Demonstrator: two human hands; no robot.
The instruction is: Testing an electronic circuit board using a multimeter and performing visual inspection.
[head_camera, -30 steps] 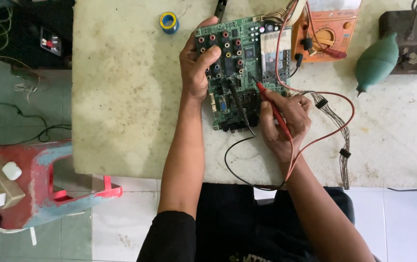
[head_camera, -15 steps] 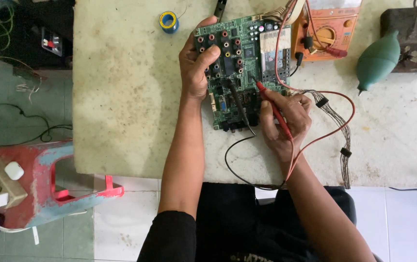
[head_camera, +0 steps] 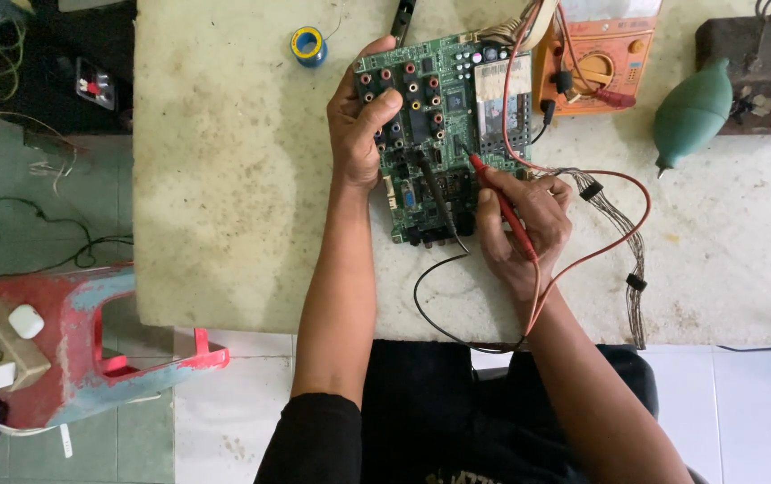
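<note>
Gripping the green circuit board [head_camera: 444,134] by its nine o'clock edge, the left hand [head_camera: 360,125] curls over it. The right hand [head_camera: 522,220], at five o'clock, pinches a red probe [head_camera: 498,202] and a black probe [head_camera: 435,193], tips angled onto the board.

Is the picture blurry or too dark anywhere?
Head view: bright, even light, sharp on the green circuit board and both hands, left hand, right hand; only soft shadows beneath them; the top-left corner by the floor is darker.
</note>
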